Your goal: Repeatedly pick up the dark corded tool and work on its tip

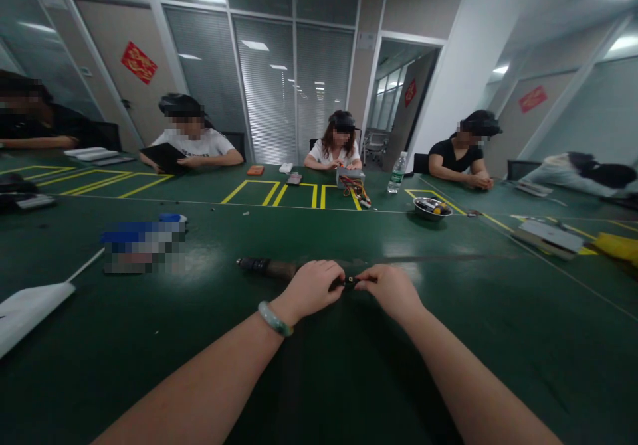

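Note:
My left hand [315, 284], with a pale green bangle above the wrist, pinches a small black piece close over the table. Facing it, my right hand [391, 289] has its thumb and fingers pressed on the other end of a small black part [350, 280] with a light golden spot. Whether the two hands hold one piece or two joined ones I cannot tell. Behind my left hand lies a dark, long cylindrical tool [264, 267] with a narrow metal tip at its left end. My left hand hides its right end.
On the green table [209, 339] stand a metal bowl [432, 208] of small items and a water bottle [397, 174]. A blurred blue-and-white object [144, 239] lies left, near a white device [30, 312]. Several people sit opposite; one handles a grey box [351, 178] with coloured wires.

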Motion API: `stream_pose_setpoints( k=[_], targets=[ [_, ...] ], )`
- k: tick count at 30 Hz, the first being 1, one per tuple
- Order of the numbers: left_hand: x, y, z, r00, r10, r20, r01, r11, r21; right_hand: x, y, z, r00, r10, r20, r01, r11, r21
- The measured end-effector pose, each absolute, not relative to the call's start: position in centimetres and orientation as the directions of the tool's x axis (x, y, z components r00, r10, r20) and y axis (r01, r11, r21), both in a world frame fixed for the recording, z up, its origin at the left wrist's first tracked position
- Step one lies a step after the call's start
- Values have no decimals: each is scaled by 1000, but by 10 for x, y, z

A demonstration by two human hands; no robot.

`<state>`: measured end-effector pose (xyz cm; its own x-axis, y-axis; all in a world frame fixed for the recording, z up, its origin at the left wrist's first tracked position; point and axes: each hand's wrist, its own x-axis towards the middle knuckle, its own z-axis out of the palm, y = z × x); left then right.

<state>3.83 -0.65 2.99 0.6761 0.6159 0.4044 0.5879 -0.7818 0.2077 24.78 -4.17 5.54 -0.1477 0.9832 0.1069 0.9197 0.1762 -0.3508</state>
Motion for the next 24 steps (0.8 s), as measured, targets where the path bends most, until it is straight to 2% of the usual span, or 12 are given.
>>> stream_pose_setpoints(
  k=[6, 12, 24],
  targets=[
    [37, -5, 30, 681, 611, 404, 579, -787, 213, 242, -39, 41, -164, 960, 228, 939, 222, -262],
    [36, -5, 29, 682, 610, 404, 571, -789, 228, 237, -42, 40, -280, 934, 224, 945, 308, -105],
    [34, -3, 29, 703, 598, 385, 554, -800, 232, 234, -47, 45, -351, 908, 228, 930, 366, -26]
  ],
)
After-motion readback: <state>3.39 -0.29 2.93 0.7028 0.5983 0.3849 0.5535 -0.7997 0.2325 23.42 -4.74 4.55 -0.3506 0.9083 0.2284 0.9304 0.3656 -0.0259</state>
